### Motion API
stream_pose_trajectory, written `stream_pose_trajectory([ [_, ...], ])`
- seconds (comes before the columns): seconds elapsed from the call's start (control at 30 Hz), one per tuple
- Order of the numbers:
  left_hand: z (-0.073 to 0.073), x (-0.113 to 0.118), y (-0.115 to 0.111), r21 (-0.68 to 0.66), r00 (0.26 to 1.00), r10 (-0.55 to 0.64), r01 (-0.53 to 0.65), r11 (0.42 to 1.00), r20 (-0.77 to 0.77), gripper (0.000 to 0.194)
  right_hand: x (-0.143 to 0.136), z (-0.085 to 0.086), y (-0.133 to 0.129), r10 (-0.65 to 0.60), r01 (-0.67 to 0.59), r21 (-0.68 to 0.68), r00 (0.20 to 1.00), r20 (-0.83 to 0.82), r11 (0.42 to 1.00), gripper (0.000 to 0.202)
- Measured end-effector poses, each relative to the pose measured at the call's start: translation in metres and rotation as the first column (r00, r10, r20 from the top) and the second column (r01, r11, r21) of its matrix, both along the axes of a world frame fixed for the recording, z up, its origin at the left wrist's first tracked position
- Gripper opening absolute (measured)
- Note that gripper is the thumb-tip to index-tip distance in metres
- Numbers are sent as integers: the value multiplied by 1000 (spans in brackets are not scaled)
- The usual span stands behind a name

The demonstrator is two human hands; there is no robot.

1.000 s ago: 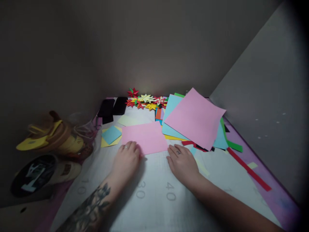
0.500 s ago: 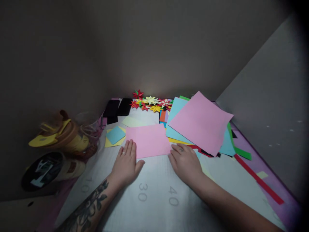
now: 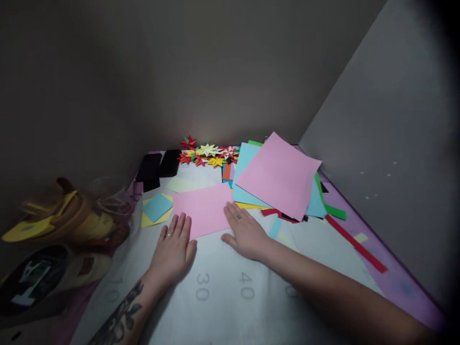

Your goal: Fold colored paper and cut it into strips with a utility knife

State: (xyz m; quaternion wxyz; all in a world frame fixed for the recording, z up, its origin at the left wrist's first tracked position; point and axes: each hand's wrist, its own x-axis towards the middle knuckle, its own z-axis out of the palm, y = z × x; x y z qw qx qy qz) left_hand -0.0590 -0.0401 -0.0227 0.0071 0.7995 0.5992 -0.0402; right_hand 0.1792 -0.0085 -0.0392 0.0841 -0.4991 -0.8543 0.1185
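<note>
A pink paper rectangle (image 3: 204,208) lies flat on the white mat with printed numbers (image 3: 223,306). Flat beside its lower left edge is my left hand (image 3: 172,251), fingertips on or at the paper and thumb apart. My right hand (image 3: 246,232) rests at the paper's right side, palm down, with its fingers stretched over the right edge and its thumb spread. Neither hand grips anything. Left of the rectangle, a blue paper square (image 3: 157,207) lies on a yellow one (image 3: 146,220). To the right, a large pink sheet (image 3: 280,175) tops a stack of coloured sheets.
Folded paper stars (image 3: 208,150) line the back edge, with black phone-like objects (image 3: 169,163) to their left. A brown and yellow cup (image 3: 68,215) and a black-lidded cup (image 3: 36,278) stand at the left. A red strip (image 3: 355,243) lies at the right.
The view has shifted, moving the table's contents leftward in the picture. My right hand has moved a little onto the paper's right edge, and its thumb now spreads out.
</note>
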Motion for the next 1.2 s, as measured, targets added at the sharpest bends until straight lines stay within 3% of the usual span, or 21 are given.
stream_pose_trajectory([
  [0.1, 1, 1, 0, -9, 1000, 3, -3, 1000, 6, 61, 16, 1, -12, -91, 91, 19, 996, 20, 996, 76],
  [0.17, 2, 2, 0, -7, 1000, 11, -11, 1000, 18, 60, 20, 4, -20, -111, 111, 85, 994, -14, 990, 64],
  [0.23, 3, 3, -1, -6, 999, 17, -16, 1000, 36, 60, 21, 7, -29, -22, 38, 198, 996, -82, 980, 42],
  [0.33, 4, 3, -1, -6, 997, 17, -16, 1000, 69, 60, 19, 10, -37, 223, -170, 329, 966, -130, 929, 24],
  [0.47, 3, -4, 2, -36, 983, 19, -13, 999, 182, 58, 8, 8, -33, 266, -230, 286, 960, -93, 930, 33],
  [0.57, 3, -8, -3, -30, 882, 65, -57, 998, 467, 53, 3, 5, -24, 249, -235, 206, 968, -44, 950, 47],
  [0.6, 3, -6, -8, -6, 787, 98, -118, 993, 609, 50, 2, 4, -22, 248, -238, 187, 968, -31, 953, 50],
  [0.63, 4, -2, -14, 2, 641, 136, -210, 978, 756, 46, 2, 3, -21, 245, -237, 176, 969, -22, 955, 52],
  [0.67, 4, 4, -21, -21, 445, 170, -321, 947, 879, 41, 2, 2, -21, 240, -233, 182, 971, -20, 955, 53],
  [0.73, 7, 23, -35, -264, -69, 263, -460, 847, 962, 34, 2, 2, -23, 235, -220, 232, 971, -37, 947, 52],
  [0.77, 9, 33, -39, -425, -299, 317, -445, 788, 900, 32, 1, 2, -26, 237, -215, 269, 970, -50, 939, 52],
  [0.8, 12, 44, -41, -533, -458, 341, -403, 744, 821, 34, -1, 3, -29, 245, -215, 305, 968, -62, 928, 53],
  [0.83, 14, 54, -41, -589, -570, 320, -385, 710, 757, 36, -3, 5, -33, 260, -222, 336, 963, -72, 916, 54],
  [0.9, 20, 70, -33, -626, -674, 298, -311, 715, 676, 36, -9, 8, -42, 294, -244, 378, 952, -81, 893, 57],
  [1.03, 28, 87, -12, -571, -670, 310, -206, 795, 674, 25, -16, 12, -54, 394, -331, 408, 916, -78, 851, 60],
  [1.1, 36, 85, -5, -515, -582, 269, -311, 799, 768, 18, -15, 15, -55, 442, -373, 422, 894, -75, 826, 61],
  [1.13, 41, 81, -2, -443, -481, 224, -409, 798, 848, 14, -14, 16, -55, 451, -378, 434, 890, -75, 818, 61],
  [1.17, 49, 75, 1, -323, -327, 167, -512, 796, 930, 13, -13, 18, -55, 451, -373, 449, 889, -77, 812, 61],
  [1.2, 57, 68, 5, -152, -114, 103, -598, 787, 988, 14, -11, 20, -54, 447, -363, 464, 890, -83, 808, 60],
])
